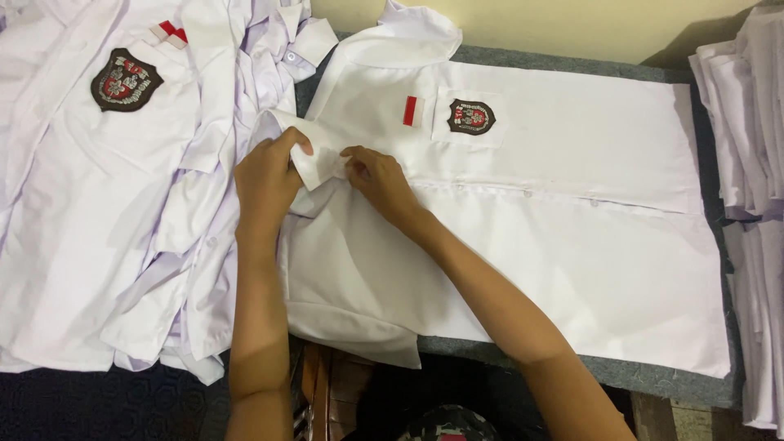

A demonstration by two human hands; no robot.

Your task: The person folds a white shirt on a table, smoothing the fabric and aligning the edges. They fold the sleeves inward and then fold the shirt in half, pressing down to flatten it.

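1. My left hand [265, 181] is clenched on a folded flap of white cotton, the near collar corner [320, 163] of the white short-sleeved school shirt [563, 245] spread in front of me. The thumb lies over the top of the fold and the fingers curl beneath it.

2. My right hand [377, 181] meets the left across that same flap, fingertips pinching the cloth just beside my left thumb. I think it grips the edge of the button placket there, though the cloth hides the fingertips, so I cannot be sure how much it has caught.

3. Both hands are on the shirt's collar end, touching each other through the fabric; neither is nearer than the other.

4. From my hands the shirt runs away to my right. Its long axis lies across the grey padded table [572, 64], collar at the left, hem at the far right, with the row of buttons tracing that line from my right hand outward.

5. Just beyond my hands, on the shirt's chest, sit a small red-and-white strip [410, 110] and a dark shield-shaped embroidered badge [471, 117] on the pocket.

6. To my left lies a loose heap of white shirts [122, 204]; at the far right a stack of folded white shirts [755, 163] stands well apart.
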